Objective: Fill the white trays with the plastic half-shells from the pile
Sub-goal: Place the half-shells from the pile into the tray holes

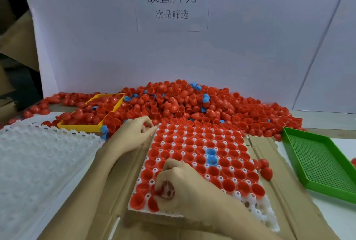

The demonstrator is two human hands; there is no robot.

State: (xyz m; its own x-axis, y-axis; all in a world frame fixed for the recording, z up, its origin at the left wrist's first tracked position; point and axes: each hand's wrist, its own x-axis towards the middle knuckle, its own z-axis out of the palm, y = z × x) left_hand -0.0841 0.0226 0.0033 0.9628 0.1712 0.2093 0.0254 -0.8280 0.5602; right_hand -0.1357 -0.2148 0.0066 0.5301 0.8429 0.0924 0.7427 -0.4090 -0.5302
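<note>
At left I see a stack of empty white trays (pixel 38 155). My left hand (pixel 133 133) pinches the far corner of the filled tray (pixel 256 209). My right hand (pixel 185 187) grips a red half-shell (pixel 157 191) over it. The pile (pixel 192 102) lies behind.

The right hand (pixel 185 185) hides the tray (pixel 269 218) cells beneath it, and its fingers (pixel 159 191) are blurred
</note>
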